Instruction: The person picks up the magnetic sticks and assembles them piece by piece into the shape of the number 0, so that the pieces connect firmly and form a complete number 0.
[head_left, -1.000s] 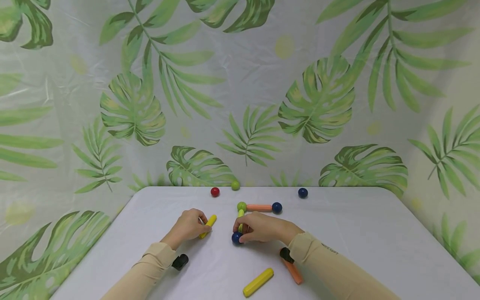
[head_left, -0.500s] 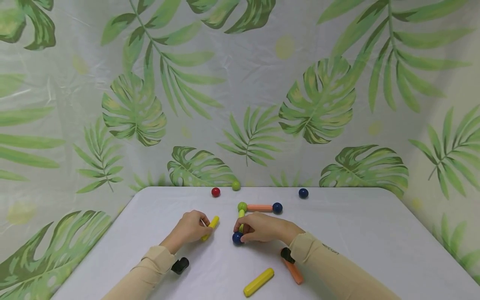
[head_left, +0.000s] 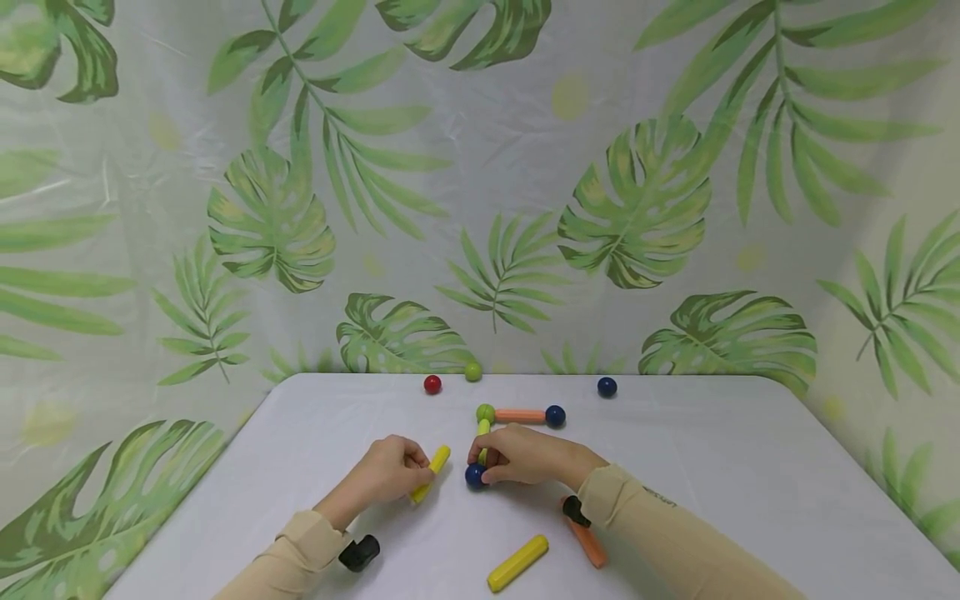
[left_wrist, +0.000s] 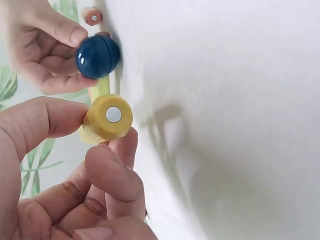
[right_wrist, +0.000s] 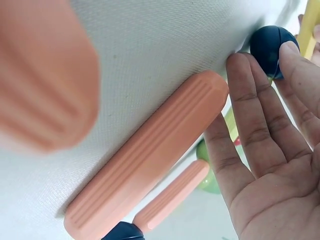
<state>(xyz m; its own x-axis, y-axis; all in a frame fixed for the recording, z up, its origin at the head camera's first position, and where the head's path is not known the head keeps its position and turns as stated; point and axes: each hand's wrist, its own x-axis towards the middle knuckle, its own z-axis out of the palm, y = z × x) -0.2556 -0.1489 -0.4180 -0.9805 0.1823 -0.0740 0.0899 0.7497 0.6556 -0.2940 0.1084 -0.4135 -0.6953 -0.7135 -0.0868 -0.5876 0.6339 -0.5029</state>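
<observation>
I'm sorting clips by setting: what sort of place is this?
Likely a staged indoor tabletop set: a white table against a hung leaf-print backdrop, with loose toy balls and sticks such as the yellow stick.

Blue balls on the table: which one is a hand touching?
The near blue ball, touched by the right hand. The others lie untouched: one ends the orange stick, one sits alone at the back.

Red ball (head_left: 432,384) (far edge), table (head_left: 750,467).

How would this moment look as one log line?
left hand: pinches yellow rod | right hand: holds blue ball | rod near ball, apart
</observation>
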